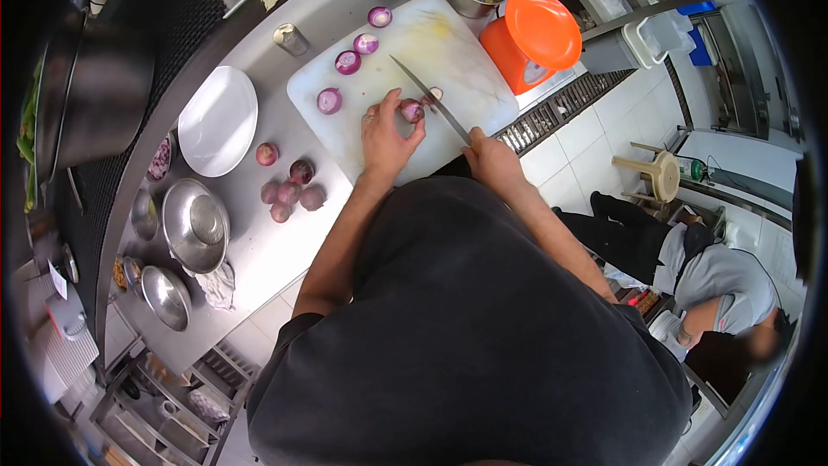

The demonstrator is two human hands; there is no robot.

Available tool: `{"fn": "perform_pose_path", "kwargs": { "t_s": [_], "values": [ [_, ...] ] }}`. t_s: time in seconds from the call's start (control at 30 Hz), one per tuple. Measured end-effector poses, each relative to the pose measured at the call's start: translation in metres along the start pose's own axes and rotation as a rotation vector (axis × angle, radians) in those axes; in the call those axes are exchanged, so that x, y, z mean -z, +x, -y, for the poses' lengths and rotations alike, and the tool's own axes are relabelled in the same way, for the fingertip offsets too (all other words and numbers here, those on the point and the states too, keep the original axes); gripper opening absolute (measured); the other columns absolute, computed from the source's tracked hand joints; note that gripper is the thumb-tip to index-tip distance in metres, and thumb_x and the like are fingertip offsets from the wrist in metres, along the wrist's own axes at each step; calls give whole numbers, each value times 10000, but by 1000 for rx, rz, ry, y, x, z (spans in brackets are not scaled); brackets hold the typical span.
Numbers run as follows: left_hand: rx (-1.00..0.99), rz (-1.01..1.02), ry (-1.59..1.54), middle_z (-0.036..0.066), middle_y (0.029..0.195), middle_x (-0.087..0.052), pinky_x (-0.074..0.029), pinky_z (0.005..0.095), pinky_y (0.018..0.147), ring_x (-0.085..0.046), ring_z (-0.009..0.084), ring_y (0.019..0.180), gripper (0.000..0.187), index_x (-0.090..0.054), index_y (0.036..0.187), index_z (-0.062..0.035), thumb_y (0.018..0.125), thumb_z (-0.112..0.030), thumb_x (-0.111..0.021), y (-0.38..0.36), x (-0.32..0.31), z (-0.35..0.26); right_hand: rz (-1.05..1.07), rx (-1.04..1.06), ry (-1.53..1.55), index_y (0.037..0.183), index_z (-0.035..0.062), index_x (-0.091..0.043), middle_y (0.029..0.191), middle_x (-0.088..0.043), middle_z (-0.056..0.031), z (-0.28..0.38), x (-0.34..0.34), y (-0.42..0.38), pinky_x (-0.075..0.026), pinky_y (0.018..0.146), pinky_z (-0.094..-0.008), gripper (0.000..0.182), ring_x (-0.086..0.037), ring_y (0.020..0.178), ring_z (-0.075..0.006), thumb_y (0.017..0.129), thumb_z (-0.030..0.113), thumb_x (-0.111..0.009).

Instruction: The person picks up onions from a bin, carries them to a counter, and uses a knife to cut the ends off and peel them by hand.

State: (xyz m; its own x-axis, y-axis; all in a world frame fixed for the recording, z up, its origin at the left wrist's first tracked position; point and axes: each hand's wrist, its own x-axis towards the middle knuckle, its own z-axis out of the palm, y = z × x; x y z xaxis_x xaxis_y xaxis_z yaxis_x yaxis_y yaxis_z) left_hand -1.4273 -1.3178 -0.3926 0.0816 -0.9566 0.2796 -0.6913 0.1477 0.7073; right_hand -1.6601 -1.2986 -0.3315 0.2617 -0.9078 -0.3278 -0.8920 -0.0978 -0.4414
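Counter (246, 233): bare metal, carrying the board; its far end runs out of sight.
Person in grey shirt: one, well right of the board, bent over; head (766, 336) blurred, work hard to make out.
Cutting board (388, 30): one, white, yellow stain towards the far edge; near edge partly hidden by the left forearm and dark shirt.
Orange scale (542, 30): one, just beside the board's right edge.
Oval plate (217, 121): one, white, left of the board.
Large metal bowl (194, 224): one, left of the board, farther off than the onion group.
Knife (444, 112): one, long blade angled over the board, tip pointing to its far side; handle mostly hidden by the right hand (493, 159), which is closed around it.
Left hand (392, 136): over the board, thumb and fingertips pinched on the onion.
Unpeeled onions (302, 171): six, reddish purple, left of the board, five grouped and one apart.
Cut onions (348, 62): four, purple-rimmed with paler faces, along the board's left part.
Onion (411, 110): one, purple-red, a pale patch showing, above the board's near part beside the blade; partly covered by fingers, underside unseen.
Pale piece (435, 93): one, on the board, partly hidden by the blade.
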Motion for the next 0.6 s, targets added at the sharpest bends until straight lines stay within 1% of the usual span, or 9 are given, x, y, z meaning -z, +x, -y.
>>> {"fn": "perform_pose_path", "kwargs": {
  "t_s": [0.07, 0.17, 0.3, 0.4, 0.6],
  "values": [
    [-15, -6, -16, 126, 1192, -748, -544, 476, 973, -704, 340, 1120, 676, -579, 1381, -67, 806, -212, -902, 0, 1, 4, -54, -5, 37, 1086, 40, -539, 829, -710, -254, 3, 6, -7, -545, 735, -579, 253, -708, 834, -480, 1030, 236, -689],
    [-11, -24, -42, 131, 1182, -747, -545, 482, 963, -706, 343, 1113, 644, -576, 1329, -60, 811, -232, -917, -2, 0, 9, -95, 46, 34, 1071, 47, -548, 841, -708, -231, 6, 21, -18, -542, 732, -564, 242, -703, 832, -469, 1027, 235, -694],
    [52, -21, -29, 134, 1162, -743, -541, 488, 962, -704, 344, 1104, 620, -570, 1292, -49, 822, -245, -924, -2, -3, 7, -44, 72, -9, 1052, 48, -553, 847, -696, -212, 5, 36, -35, -536, 728, -552, 229, -693, 838, -457, 1027, 229, -691],
    [20, -3, -21, 132, 1159, -741, -539, 484, 967, -702, 341, 1110, 610, -571, 1290, -57, 828, -244, -923, -2, -1, 7, -3, 65, -21, 1047, 48, -554, 851, -689, -213, -1, 38, -40, -532, 731, -553, 227, -689, 848, -455, 1027, 228, -691],
    [0, 55, -10, 116, 1120, -754, -533, 472, 960, -700, 335, 1096, 494, -654, 1227, -87, 824, -218, -907, -1, 10, 0, 38, 58, 40, 1053, 46, -551, 856, -690, -224, -3, 36, -42, -522, 742, -560, 231, -682, 859, -470, 1030, 230, -689]
  ]
}}
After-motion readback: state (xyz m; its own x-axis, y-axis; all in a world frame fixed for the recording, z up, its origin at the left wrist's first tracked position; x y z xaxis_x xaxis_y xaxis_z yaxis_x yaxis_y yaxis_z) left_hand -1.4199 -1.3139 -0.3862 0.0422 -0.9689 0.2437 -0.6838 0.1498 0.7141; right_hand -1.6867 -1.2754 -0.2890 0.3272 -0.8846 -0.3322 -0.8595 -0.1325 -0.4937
